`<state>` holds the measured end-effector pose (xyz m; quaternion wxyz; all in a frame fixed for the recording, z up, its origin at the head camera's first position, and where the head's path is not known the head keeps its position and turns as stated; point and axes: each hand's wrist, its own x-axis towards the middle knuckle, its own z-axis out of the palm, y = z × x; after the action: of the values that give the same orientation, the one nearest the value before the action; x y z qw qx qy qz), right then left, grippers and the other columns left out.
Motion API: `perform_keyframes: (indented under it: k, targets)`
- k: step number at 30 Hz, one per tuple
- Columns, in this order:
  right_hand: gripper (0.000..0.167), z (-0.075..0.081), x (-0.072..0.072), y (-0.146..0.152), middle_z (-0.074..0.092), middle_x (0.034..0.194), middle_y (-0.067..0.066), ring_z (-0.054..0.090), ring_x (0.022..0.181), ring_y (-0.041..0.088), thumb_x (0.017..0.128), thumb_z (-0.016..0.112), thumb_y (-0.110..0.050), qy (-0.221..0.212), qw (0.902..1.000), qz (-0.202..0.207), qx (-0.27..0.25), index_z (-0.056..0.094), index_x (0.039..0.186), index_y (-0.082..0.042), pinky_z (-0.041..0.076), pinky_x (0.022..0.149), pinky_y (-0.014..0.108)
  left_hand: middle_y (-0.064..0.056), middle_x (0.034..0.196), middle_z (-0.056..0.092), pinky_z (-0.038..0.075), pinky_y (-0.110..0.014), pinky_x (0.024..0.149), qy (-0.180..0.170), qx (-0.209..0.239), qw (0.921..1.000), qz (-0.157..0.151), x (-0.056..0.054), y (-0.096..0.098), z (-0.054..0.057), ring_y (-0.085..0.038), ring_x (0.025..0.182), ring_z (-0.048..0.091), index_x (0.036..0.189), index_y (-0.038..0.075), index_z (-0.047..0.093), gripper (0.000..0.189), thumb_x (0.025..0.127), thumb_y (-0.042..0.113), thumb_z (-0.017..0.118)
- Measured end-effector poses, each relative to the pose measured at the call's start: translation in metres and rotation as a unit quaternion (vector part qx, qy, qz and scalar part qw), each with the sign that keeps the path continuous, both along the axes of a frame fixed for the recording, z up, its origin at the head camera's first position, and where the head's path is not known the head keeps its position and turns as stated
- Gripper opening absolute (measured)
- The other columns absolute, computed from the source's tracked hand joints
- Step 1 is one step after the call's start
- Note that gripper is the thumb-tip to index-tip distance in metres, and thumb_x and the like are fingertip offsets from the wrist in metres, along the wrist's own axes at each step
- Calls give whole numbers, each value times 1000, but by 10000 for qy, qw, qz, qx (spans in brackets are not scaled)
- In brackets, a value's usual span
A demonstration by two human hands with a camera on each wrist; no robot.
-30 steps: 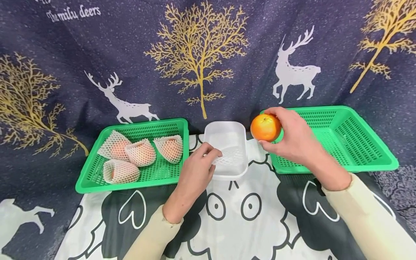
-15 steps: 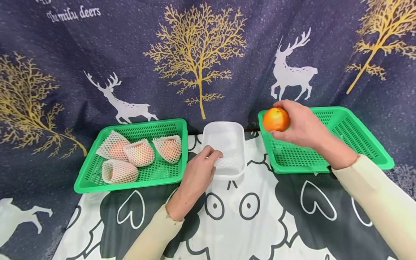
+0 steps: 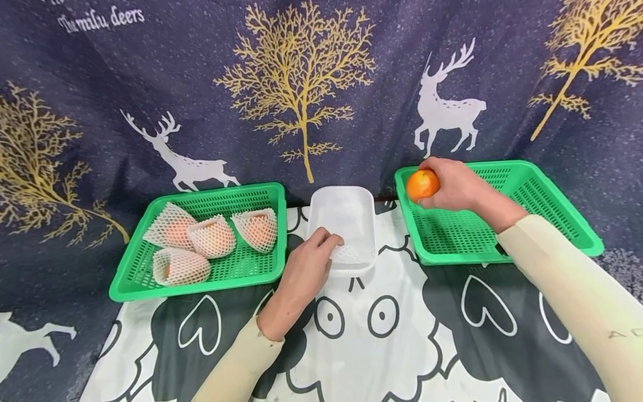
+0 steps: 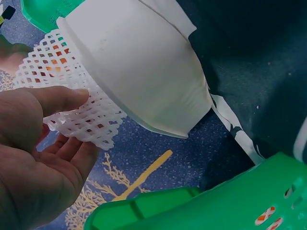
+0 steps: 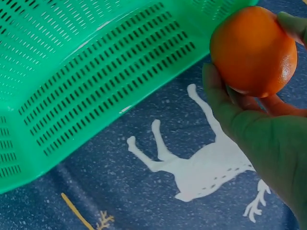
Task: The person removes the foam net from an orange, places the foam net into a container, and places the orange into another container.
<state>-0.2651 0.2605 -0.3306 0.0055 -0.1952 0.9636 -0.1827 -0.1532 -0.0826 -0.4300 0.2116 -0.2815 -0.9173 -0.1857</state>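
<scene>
My left hand [image 3: 308, 265] pinches a white foam net sleeve [image 4: 98, 120] between thumb and fingers, at the near left of a white plastic tub [image 3: 344, 209]. In the left wrist view the sleeve hangs limp beside the tub's wall, with orange colour showing through its mesh. My right hand [image 3: 454, 184] grips an orange [image 3: 421, 186] with its thumb and fingers curled round the fruit. It holds the bare fruit above the left end of the right green basket [image 3: 462, 237], whose visible floor bears nothing.
On the left, another green basket [image 3: 201, 288] contains several round fruits [image 3: 215, 237] in white foam nets. A dark cloth [image 3: 351, 151] printed with deer and trees hangs close behind the baskets and tub. A patterned cloth [image 3: 359, 357] covers the table.
My right hand has carried the orange rightward from the basket's left rim and lowered it toward the basket. The left hand keeps its pinch on the net sleeve, almost in the same spot.
</scene>
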Motion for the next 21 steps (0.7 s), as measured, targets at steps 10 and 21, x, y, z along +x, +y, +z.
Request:
perform_keyframes:
  k: [10, 21]
  targets:
    - [68, -13, -26, 3, 63, 116, 26, 62, 93, 36, 78, 88, -24, -206, 9985, 185, 469, 56, 131, 4, 55, 76, 51, 0, 110, 63, 57, -30, 67, -304, -122, 9994, -93, 3, -1, 0, -16, 84, 68, 120, 18, 72, 43, 86, -7, 82]
    - [70, -30, -35, 6, 62, 114, 26, 62, 91, 35, 76, 90, -26, -498, 9964, 39, 688, 55, 129, 4, 56, 77, 50, 0, 112, 69, 58, -35, 80, -482, -276, 9977, -385, 3, 0, 2, -19, 95, 69, 122, 17, 75, 33, 91, 8, 81]
